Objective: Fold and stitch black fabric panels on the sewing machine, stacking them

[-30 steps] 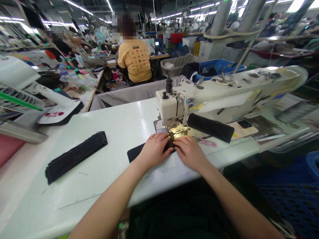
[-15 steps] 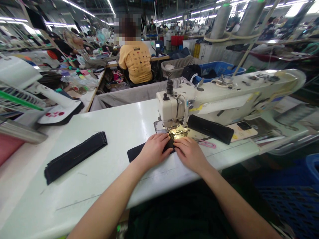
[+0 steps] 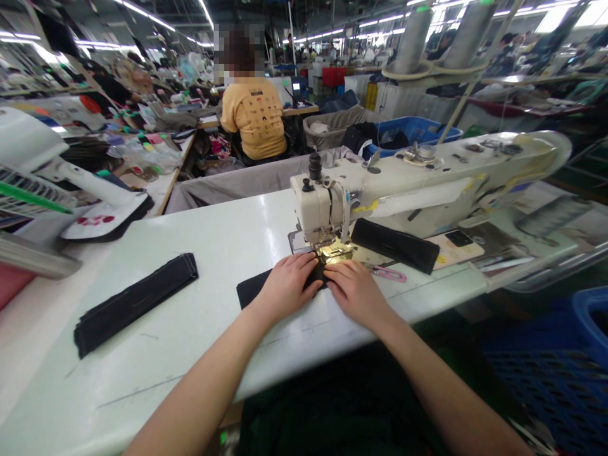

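Note:
A folded strip of black fabric (image 3: 254, 286) lies partly beneath the needle area of a white sewing machine (image 3: 313, 206). My left hand (image 3: 287, 285) rests flat on this strip, fingers stretched toward the presser foot and thumb held apart. Just right of it, my right hand (image 3: 356, 291) has its extended fingertips on the fabric's right end, beside the brass-coloured plate (image 3: 336, 251). Both hands press from above; neither visibly grips the cloth. Under the machine arm is another folded black piece (image 3: 395, 246). A stack of folded black strips (image 3: 135, 304) sits on the left.
Pink-handled thread snips (image 3: 390, 273) and a phone (image 3: 458, 246) lie right of the needle. A white fan (image 3: 104, 215) stands at the table's left. Grey thread cones (image 3: 412, 41) rise behind the machine. A blue crate (image 3: 536, 373) is at lower right; a person in yellow (image 3: 254, 117) sits ahead.
The whole view has shifted slightly, so things appear a little further left. My hands keep nearly the same position on the fabric by the presser foot.

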The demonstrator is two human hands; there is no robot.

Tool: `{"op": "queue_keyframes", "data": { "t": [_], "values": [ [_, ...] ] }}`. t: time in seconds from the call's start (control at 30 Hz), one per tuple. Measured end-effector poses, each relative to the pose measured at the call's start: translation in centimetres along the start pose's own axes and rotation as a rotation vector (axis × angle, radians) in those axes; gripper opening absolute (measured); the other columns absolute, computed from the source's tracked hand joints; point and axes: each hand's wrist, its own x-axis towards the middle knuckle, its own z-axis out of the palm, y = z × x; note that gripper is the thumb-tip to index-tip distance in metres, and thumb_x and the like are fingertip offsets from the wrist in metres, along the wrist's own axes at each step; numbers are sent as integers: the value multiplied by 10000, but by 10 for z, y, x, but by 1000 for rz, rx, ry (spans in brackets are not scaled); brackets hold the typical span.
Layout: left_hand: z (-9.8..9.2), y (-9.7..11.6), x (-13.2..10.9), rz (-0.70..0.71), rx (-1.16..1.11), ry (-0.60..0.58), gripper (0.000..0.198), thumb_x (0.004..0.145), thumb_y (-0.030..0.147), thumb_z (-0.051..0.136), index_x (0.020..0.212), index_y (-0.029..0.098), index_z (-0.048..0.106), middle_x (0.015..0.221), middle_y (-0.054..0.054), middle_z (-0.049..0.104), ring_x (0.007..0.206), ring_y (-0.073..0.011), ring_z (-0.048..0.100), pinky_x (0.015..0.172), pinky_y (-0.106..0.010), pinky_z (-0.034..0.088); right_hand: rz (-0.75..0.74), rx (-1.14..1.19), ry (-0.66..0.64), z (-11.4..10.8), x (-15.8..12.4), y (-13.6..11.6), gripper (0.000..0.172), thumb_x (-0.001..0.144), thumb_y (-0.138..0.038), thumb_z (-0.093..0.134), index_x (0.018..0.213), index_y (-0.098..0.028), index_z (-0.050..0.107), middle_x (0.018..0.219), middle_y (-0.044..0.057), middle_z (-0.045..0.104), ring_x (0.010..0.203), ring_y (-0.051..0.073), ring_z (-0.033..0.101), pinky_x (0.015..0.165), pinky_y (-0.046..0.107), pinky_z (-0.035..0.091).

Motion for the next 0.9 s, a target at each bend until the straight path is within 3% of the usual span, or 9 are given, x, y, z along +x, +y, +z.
{"op": "queue_keyframes", "data": {
  "t": [0.17,0.27,0.37,0.57,0.9],
  "values": [
    [-4,11,-3,30,75,-22,384,969,323,566,1285,118,636,1369,-164,621,1278,-321,567,1078,-504,479,-18,-9,-7,-2,-1,-1,221,967,-152,552,1133,-169,696,1180,96,698,1084,277,586,978,510,495],
    [-8,21,-10,90,59,-69,281,981,236,527,1194,139,682,1282,-141,676,1200,-291,626,1040,-471,524,-35,-16,-26,-5,-3,-2,237,973,-156,544,1151,-178,699,1181,103,699,1082,274,595,966,501,507],
    [-7,27,-19,152,31,-87,296,994,217,495,1219,128,666,1309,-142,665,1232,-284,617,1043,-452,538,-50,-30,-48,-8,-7,-3,265,984,-154,533,1200,-176,687,1228,106,687,1108,272,591,976,494,506],
    [1,21,-27,166,34,-65,357,997,232,505,1318,116,607,1387,-150,620,1312,-290,567,1087,-466,511,-54,-49,-68,-7,-8,1,301,966,-117,551,1226,-187,685,1260,85,679,1134,280,573,998,506,484],
    [-3,16,-17,140,41,-77,382,992,302,524,1320,129,614,1379,-159,624,1302,-296,575,1095,-474,494,-26,-62,-40,-3,4,6,247,970,-144,559,1173,-185,693,1165,99,681,1090,269,568,966,476,488]
  ]
}}
